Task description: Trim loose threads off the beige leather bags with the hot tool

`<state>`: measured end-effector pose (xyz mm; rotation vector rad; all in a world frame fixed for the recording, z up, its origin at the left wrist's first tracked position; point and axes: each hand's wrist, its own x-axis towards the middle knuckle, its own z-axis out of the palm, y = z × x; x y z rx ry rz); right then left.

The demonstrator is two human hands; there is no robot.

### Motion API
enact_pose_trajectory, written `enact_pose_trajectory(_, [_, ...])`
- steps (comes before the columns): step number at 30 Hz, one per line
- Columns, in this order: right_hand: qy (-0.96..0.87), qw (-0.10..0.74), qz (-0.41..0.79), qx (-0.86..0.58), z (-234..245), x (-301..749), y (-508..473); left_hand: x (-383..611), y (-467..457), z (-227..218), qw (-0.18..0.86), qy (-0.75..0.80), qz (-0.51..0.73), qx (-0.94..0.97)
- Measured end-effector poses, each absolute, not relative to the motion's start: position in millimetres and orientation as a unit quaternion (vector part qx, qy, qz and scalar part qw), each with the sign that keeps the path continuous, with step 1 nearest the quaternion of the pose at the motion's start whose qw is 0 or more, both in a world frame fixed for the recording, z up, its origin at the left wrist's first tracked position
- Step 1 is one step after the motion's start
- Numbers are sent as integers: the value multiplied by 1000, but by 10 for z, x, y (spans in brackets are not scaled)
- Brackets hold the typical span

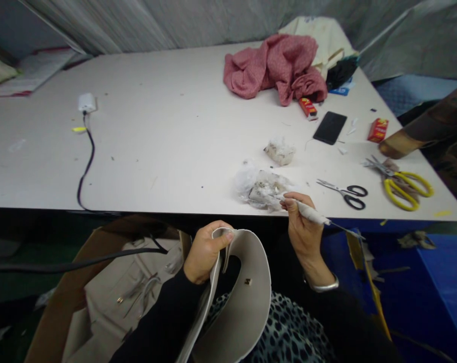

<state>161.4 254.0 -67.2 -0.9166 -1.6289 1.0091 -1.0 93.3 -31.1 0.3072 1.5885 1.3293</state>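
My left hand (208, 252) is closed on the upper edge of a beige, leather-like curved piece (253, 302). The piece bends round on itself over my lap, and a small dark and gold mark or fitting shows on its inner face. In my right hand (306, 237) is a thin tool with a white wrapped handle (312, 214), pinched near its front end. A slim metal shank sticks out behind the handle. The tool's front tip meets a greyish lump in clear plastic (264, 189) at the table's front edge; the tip itself is hard to make out.
Black-handled scissors (345, 192) and yellow-handled scissors (406, 186) lie at the right, near a dark phone (330, 127). A second wrapped lump (279, 151) sits behind. Pink cloth (270, 68) is heaped at the back. A cardboard box (62, 297) with beige pieces stands left below the table.
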Motion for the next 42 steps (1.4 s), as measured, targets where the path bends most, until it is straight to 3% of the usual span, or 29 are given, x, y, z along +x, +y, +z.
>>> enact_pose_trajectory(15, [-798, 464, 252, -290, -676, 1610, 2670, -62, 944, 13, 586, 577, 567, 42])
enact_pose_trajectory(17, [-772, 482, 282, -302, -575, 1623, 2584, -79, 962, -45, 596, 572, 562, 37])
enact_pose_trajectory(19, [-730, 471, 385, -311, -458, 1617, 2459, -94, 978, -106, 608, 564, 557, 38])
enact_pose_trajectory(22, [-665, 395, 566, -284, -339, 1572, 2288, -105, 988, -160, 628, 547, 553, 42])
enact_pose_trajectory(24, [-643, 356, 624, -265, -321, 1540, 2228, -110, 985, -168, 639, 540, 546, 44])
enact_pose_trajectory(42, [-713, 271, 598, -247, -304, 1497, 2230, -52, 963, -171, 638, 527, 560, 40])
